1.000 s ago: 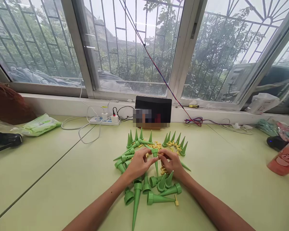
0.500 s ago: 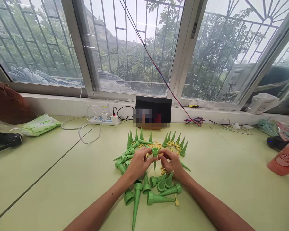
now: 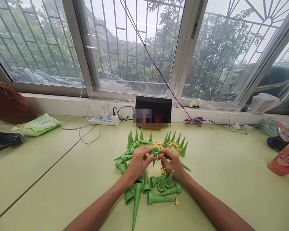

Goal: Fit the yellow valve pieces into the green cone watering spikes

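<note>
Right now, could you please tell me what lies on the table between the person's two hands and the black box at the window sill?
In the head view, between the hands and the black box: upright green plastic cone spikes and small yellow pieces, then bare table.

A pale green laminate table (image 3: 62, 179) fills the lower frame. At centre lie green plastic cone spikes (image 3: 156, 189) and small yellow plastic pieces (image 3: 172, 146). A white power strip (image 3: 105, 120) sits at upper centre-left, a green wipes packet (image 3: 39, 124) far left.
</note>
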Demonstrator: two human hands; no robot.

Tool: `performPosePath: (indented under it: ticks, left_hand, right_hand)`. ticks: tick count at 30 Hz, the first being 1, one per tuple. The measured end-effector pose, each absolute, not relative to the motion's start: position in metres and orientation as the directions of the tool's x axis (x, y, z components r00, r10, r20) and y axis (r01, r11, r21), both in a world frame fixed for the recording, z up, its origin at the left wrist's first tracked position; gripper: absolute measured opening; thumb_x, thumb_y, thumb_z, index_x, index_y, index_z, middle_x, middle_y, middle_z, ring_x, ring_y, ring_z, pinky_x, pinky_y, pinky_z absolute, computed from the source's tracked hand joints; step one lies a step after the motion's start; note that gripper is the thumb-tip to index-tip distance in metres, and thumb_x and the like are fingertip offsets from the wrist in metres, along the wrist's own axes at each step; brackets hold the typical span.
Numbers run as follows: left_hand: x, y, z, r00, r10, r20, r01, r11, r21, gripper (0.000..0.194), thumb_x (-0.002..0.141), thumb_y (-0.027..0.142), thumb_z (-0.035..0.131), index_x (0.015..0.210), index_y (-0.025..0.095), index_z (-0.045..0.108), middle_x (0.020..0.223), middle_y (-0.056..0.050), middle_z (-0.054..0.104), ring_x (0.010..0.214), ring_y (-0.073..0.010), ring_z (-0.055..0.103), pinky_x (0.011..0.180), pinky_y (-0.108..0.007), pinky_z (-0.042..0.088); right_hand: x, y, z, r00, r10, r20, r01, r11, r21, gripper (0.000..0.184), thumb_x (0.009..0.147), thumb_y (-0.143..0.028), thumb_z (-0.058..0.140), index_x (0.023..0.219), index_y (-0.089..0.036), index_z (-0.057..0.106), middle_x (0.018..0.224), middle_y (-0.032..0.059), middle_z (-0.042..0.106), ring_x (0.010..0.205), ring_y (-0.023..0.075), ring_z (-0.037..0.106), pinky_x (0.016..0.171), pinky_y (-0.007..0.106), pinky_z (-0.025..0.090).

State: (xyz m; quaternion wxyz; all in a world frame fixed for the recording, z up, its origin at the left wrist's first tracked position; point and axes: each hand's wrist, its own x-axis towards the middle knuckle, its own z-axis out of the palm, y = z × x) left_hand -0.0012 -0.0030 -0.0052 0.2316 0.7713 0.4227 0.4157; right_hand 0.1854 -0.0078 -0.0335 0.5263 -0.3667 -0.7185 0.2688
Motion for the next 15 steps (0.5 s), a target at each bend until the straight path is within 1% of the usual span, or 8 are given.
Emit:
performPosePath:
  ticks: [6, 15]
  left_hand:
    - [-0.0008, -0.0030, -0.0062, 0.294, 0.829, 0.476, 0.463, -0.559, 0.688, 0.029, 0.089, 0.044, 0.062, 0.103, 0.020, 0.070, 0.086, -0.003, 0.063, 0.059, -0.0122, 0.049, 0.058, -0.027, 0.042]
    - [0.0002, -0.0043, -0.0057, 0.288, 0.814, 0.505, 0.460, -0.580, 0.672, 0.023, 0.088, 0.038, 0.064, 0.103, 0.022, 0.072, 0.084, -0.003, 0.063, 0.060, -0.0117, 0.048, 0.058, -0.025, 0.041]
  right_hand:
    - [0.1857, -0.0076, -0.0330, -0.178, 0.812, 0.556, 0.250, 0.584, -0.772, 0.016, 0.092, -0.028, 0.054, 0.093, -0.018, 0.066, 0.070, 0.0014, 0.064, 0.050, 0.0121, 0.054, 0.051, 0.025, 0.049]
    - [0.1857, -0.0073, -0.0333, -0.196, 0.808, 0.556, 0.227, 0.589, -0.776, 0.014, 0.092, -0.025, 0.054, 0.095, -0.019, 0.066, 0.073, 0.0012, 0.064, 0.051, 0.0115, 0.055, 0.051, 0.024, 0.049]
